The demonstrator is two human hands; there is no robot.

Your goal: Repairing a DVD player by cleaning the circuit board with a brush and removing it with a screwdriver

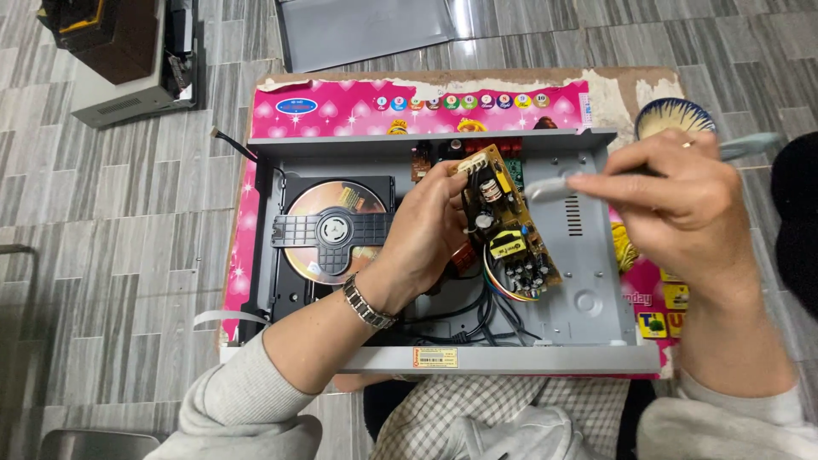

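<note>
Left hand tilting circuit board up from opened disc player, fingers gripping its edge, exposing components to blurred brush pinched in right hand.

Yellowish-brown circuit board, packed with capacitors and a yellow transformer, is tilted up off the open grey player chassis, middle-right. Coloured wires trail off its near end. A blurry grey brush sits just right of it.

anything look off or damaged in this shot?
Yes. The circuit board is lifted out of the open player chassis, tilted in the left hand, wires trailing. The right hand holds a blurred tool near it. The pink board underneath has a torn top edge.
</note>
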